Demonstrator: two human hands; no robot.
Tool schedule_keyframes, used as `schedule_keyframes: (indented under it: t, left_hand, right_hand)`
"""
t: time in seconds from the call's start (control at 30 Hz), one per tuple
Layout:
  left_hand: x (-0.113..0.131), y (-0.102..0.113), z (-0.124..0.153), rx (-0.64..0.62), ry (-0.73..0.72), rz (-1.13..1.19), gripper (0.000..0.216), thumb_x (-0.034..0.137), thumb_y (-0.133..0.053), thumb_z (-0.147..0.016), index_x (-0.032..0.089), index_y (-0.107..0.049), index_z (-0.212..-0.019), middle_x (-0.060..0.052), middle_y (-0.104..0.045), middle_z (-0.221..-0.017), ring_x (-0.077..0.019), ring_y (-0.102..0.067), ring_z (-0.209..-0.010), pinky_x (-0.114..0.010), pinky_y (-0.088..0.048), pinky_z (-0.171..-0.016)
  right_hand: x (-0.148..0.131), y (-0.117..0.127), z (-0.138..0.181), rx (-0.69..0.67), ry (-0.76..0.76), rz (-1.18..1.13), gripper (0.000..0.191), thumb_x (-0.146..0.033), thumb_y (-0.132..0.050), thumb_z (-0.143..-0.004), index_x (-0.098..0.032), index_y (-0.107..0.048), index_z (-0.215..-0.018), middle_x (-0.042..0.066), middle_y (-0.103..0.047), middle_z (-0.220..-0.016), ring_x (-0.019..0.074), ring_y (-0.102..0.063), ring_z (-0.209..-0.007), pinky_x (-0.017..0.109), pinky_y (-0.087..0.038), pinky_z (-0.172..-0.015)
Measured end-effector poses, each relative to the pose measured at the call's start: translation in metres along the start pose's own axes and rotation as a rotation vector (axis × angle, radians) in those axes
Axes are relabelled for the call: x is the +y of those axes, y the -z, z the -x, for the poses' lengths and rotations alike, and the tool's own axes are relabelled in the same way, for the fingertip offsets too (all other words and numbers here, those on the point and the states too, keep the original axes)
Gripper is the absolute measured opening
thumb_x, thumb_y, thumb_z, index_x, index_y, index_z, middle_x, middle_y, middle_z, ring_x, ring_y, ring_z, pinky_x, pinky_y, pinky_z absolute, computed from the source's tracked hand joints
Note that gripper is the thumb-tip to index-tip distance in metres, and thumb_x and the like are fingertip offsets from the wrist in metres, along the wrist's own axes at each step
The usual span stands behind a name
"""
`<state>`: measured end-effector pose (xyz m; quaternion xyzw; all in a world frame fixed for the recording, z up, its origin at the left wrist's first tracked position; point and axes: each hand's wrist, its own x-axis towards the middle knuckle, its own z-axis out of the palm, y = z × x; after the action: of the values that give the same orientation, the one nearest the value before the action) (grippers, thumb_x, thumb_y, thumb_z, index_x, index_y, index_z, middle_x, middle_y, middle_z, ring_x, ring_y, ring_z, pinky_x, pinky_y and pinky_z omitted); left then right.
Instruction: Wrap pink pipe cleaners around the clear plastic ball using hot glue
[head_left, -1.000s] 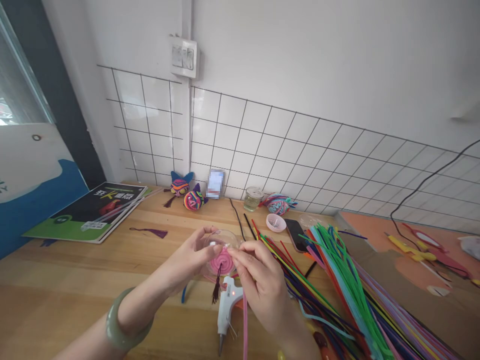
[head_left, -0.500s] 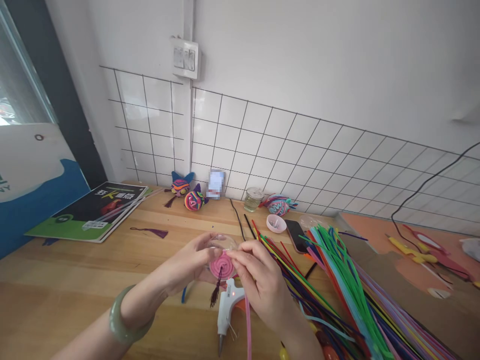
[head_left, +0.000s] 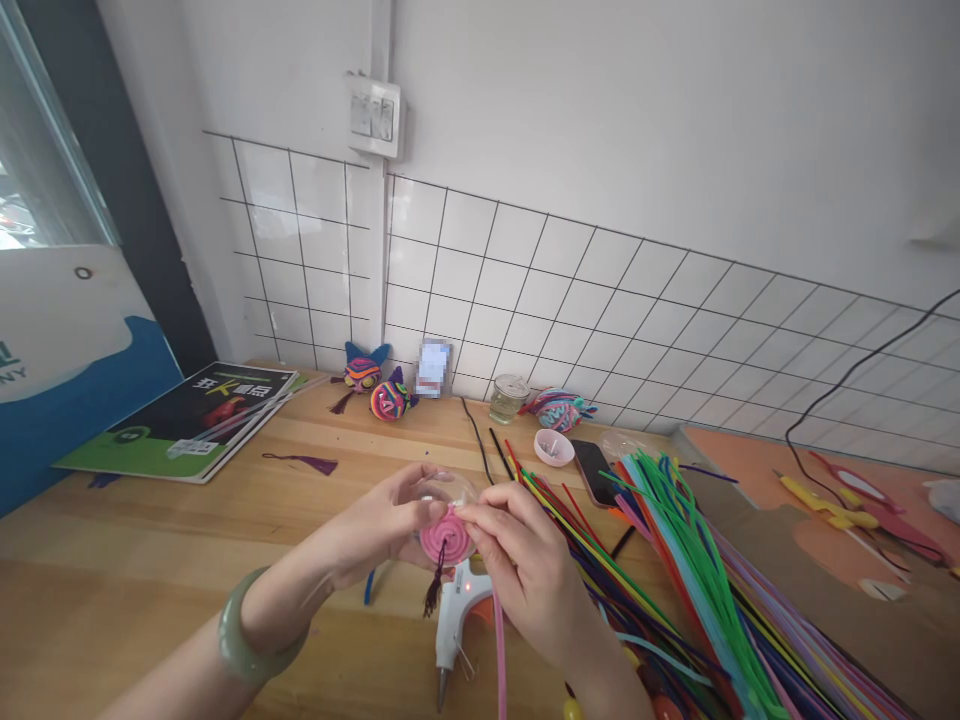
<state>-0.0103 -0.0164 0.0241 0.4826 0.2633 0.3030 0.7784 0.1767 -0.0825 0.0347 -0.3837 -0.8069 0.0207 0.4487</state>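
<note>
My left hand is closed around a clear plastic ball, its thumb on the near side. A pink pipe cleaner coil covers the part of the ball facing me, and a dark purple tassel hangs from the coil's centre. With thumb and forefinger, my right hand pinches the pink pipe cleaner at the coil's upper right edge; its loose end hangs down below that hand. Under the hands, a white glue gun with a lit red light stands on the table.
Bundles of coloured pipe cleaners spread over the right side, by a phone and a small pink bowl. Decorated balls and a glass jar line the wall. Books and a purple tassel lie left.
Almost nothing differs. The view has shifted slightly, and both hands keep their grip on the ball and the pink pipe cleaner.
</note>
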Motion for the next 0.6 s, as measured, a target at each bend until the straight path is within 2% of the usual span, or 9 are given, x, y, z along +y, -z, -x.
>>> schedule_keyframes:
  t: [0.33,0.6]
  left_hand:
    - [-0.0018,-0.0059,-0.0014,0.064,0.027,0.038,0.039,0.028,-0.073,-0.076,0.019,-0.056,-0.110,-0.007,-0.061,-0.101,-0.0189,-0.064,-0.079,-0.040,-0.059,-0.070]
    - [-0.0015,-0.0057,0.0001,0.045,0.044,0.027,0.041,0.031,-0.074,-0.075,0.020,-0.057,-0.110,-0.007,-0.062,-0.104,-0.0205,-0.065,-0.081,-0.041,-0.058,-0.071]
  right_hand:
    - [0.0012,0.0014,-0.0004,-0.022,-0.007,-0.004,0.025,-0.010,-0.047,-0.098,-0.017,-0.067,-0.112,0.007,-0.059,-0.093,0.0154,-0.062,-0.082,0.026,-0.056,-0.072]
    - [0.0024,0.0044,-0.0008,-0.052,-0.018,-0.003,0.025,-0.012,-0.047,-0.099,-0.020,-0.067,-0.112,0.006,-0.059,-0.093,0.0162,-0.063,-0.083,0.027,-0.056,-0.073]
